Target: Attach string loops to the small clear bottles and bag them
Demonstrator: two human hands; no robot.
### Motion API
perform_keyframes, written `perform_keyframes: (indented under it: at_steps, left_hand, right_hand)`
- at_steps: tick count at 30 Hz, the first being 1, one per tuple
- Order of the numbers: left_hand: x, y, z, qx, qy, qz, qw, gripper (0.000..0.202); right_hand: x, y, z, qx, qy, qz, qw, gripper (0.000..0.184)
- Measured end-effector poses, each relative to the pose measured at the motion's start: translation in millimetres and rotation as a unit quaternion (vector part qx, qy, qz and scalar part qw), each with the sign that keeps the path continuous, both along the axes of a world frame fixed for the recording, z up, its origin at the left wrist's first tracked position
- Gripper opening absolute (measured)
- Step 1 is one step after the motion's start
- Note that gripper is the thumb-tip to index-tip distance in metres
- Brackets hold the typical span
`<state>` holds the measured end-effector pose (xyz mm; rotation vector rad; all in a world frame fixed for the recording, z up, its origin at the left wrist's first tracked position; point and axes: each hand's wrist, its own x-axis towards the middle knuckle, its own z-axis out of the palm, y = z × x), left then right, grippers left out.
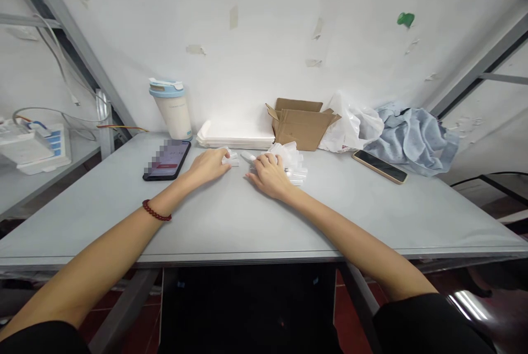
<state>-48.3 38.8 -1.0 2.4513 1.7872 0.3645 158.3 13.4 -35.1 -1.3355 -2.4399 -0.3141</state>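
Both my arms reach across a grey table (231, 222). My left hand (209, 165), with a red bead bracelet on its wrist, is closed around a small clear plastic tube (231, 159) lying on the table. My right hand (269, 176) rests on the table with curled fingers pinching a white tube-like piece (248, 156). Just behind the right hand lies a pile of several clear plastic tubes (292, 162).
A black phone (167, 160) lies left of my hands, a cup with a blue lid (171, 108) behind it. White trays (235, 137), an open cardboard box (301, 122), a plastic bag (350, 126), blue cloth (412, 137) and another phone (379, 166) line the back.
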Motion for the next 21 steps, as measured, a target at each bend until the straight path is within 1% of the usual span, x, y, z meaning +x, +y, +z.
perform_keyframes:
  at_steps: [3, 5, 8, 10, 11, 13, 16, 18, 21]
  left_hand:
    - [0.5, -0.8, 2.0, -0.001, -0.013, -0.006, 1.0, 0.04]
    - [2.3, -2.0, 3.6, -0.001, -0.045, -0.025, 0.999, 0.041]
    - [8.1, -5.6, 5.1, 0.002, -0.117, -0.102, 0.988, 0.044]
    - [13.3, -9.0, 3.9, 0.004, -0.136, -0.152, 0.979, 0.048]
    - [15.8, -10.8, 2.4, 0.005, -0.13, -0.167, 0.977, 0.05]
    - [19.8, -13.6, -2.2, 0.02, -0.102, -0.176, 0.979, 0.05]
    - [22.7, -15.1, -10.7, 0.063, -0.069, -0.184, 0.978, 0.039]
    - [23.5, -14.7, -15.2, 0.084, -0.053, -0.208, 0.973, 0.033]
    - [25.1, -14.1, -18.1, 0.08, -0.033, -0.247, 0.965, 0.031]
  right_hand:
    - [2.9, 1.1, 3.9, 0.009, 0.073, 0.005, 0.997, 0.033]
    - [6.3, 1.9, 7.1, 0.028, 0.122, 0.016, 0.992, 0.028]
    - [11.3, 1.4, 12.2, 0.055, 0.172, 0.035, 0.983, 0.022]
    - [13.4, 0.0, 15.0, 0.059, 0.188, 0.044, 0.979, 0.021]
    - [14.1, -0.7, 15.9, 0.056, 0.189, 0.045, 0.979, 0.021]
    - [15.0, -1.6, 16.7, 0.047, 0.182, 0.04, 0.981, 0.022]
    - [16.6, -1.1, 16.0, 0.033, 0.164, 0.022, 0.986, 0.027]
    - [17.9, -0.3, 15.3, 0.027, 0.165, 0.015, 0.986, 0.03]
    - [18.8, 0.0, 14.8, 0.023, 0.175, 0.016, 0.984, 0.029]
